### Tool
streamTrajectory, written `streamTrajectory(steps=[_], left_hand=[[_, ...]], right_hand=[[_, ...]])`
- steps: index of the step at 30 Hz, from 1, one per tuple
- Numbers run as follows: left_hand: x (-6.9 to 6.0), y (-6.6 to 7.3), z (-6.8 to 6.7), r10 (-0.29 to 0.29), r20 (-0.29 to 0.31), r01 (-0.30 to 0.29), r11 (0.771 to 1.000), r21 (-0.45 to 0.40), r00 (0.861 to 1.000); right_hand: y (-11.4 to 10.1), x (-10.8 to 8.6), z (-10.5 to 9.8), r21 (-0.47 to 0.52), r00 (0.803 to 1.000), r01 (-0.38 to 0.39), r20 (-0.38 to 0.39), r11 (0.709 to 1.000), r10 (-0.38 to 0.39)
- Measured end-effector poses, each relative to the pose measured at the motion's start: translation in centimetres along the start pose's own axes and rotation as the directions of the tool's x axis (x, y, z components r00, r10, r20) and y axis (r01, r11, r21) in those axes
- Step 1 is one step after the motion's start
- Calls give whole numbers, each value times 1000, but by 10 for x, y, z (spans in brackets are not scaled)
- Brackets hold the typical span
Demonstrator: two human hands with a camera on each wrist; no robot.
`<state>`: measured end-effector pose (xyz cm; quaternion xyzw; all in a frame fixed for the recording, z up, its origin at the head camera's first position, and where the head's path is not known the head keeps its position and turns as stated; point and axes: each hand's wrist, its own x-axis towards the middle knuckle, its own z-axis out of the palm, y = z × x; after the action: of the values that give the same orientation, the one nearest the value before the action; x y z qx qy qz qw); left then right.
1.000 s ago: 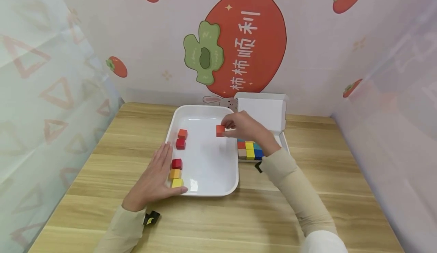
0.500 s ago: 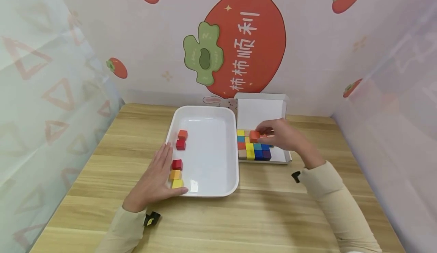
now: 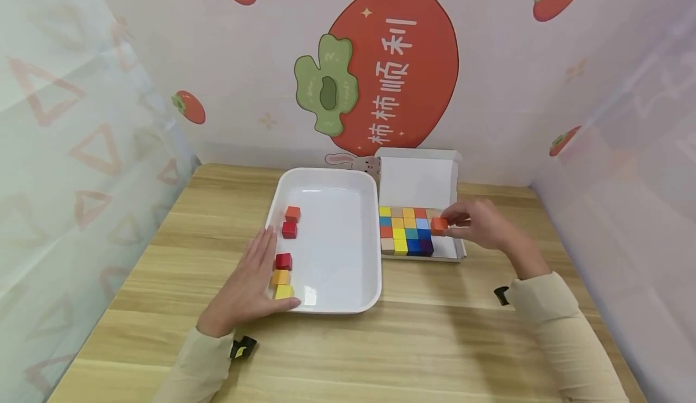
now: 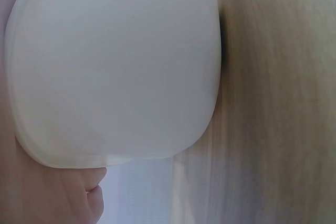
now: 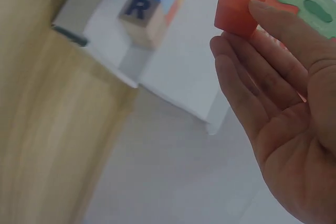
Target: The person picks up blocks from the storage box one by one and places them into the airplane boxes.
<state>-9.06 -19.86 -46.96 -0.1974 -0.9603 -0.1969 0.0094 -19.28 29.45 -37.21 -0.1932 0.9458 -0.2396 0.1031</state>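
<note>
Wall (image 3: 500, 89) reads “柿柿顺利” behind held cube (image 3: 438, 226) and “R” block (image 5: 143, 22).

An orange-red cube (image 3: 438, 226) is pinched by the right hand (image 3: 484, 226) above the open box (image 3: 446, 248); the white tray (image 3: 339, 243), five cubes (image 3: 283, 261) inside, is touched by the left hand (image 3: 246, 285).

Place: a small indoor booth of sheets around one surface (image 3: 424, 321), like a studio set; what building holds it cannot be told.
Back sheet (image 3: 495, 89): behind the far edge, printed with a large persimmon (image 3: 372, 46), a rabbit (image 3: 365, 164) and white characters (image 3: 391, 81).
Left sheet (image 3: 60, 179): creased, triangle-patterned, along the left edge.
Right sheet (image 3: 636, 167): pale, along the right edge.
Wood: light, grained.
</note>
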Motion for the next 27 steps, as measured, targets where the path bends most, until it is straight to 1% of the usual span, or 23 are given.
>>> streamTrajectory(steps=[4, 7, 10, 14, 16, 21, 27], left_hand=[[1, -1, -1, 3, -1, -3, 1000, -2, 1000], [1, 0, -1, -2, -1, 2, 1000, 2, 1000], [1, 1, -1, -4, 0, 4, 1000, 9, 1000], [1, 2, -1, -10, 8, 10, 1000, 11, 1000], [1, 3, 0, -13, 11, 13, 1000, 9, 1000], [2, 3, 0, -17, 13, 17, 1000, 13, 1000], [2, 3, -1, -14, 13, 14, 1000, 18, 1000]], right_hand=[[15, 2, 9, -27, 999, -40, 34, 999, 41], [25, 4, 18, -30, 997, -56, 53, 998, 57], [33, 7, 26, -18, 996, -75, 53, 997, 76], [41, 9, 37, 26, 995, -90, 44, 996, 89], [44, 10, 42, 38, 995, -97, 41, 995, 96], [48, 11, 51, 50, 989, -145, 37, 988, 143], [48, 13, 55, 61, 987, -158, 7, 986, 158]])
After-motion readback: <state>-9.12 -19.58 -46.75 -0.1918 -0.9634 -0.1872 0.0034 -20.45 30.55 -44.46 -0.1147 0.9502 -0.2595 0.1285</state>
